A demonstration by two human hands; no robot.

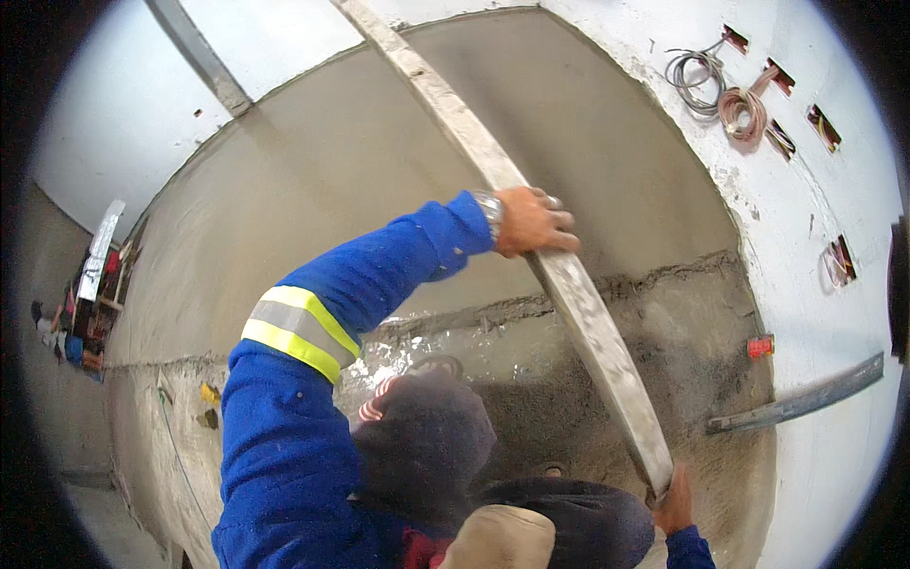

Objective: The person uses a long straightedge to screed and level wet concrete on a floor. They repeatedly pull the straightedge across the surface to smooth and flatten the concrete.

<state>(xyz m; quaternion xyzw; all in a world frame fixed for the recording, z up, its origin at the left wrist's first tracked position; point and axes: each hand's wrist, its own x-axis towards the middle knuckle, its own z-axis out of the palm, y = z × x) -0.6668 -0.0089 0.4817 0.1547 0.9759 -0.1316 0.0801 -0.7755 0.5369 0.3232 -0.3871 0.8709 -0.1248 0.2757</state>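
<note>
A long, straight screed bar (607,351), smeared with mortar, runs slantwise from the far wall down to the lower right. My left hand (534,223) grips it near its middle, the fingers wrapped over its edge. At the near end of the bar is my right hand (675,503), closed around that end and partly hidden by it. Beyond both hands spreads smooth grey wet mortar (332,171), with a ragged near edge. Dark, rough floor (701,332) lies on the near side of that edge, under the bar.
On the right wall hang coiled cables (741,114) beside open socket boxes (825,128). A metal profile (796,398) and a small red box (760,346) are lower along it. Another metal profile (204,62) meets the floor at upper left. Tools and a pale bar (100,251) lie far left.
</note>
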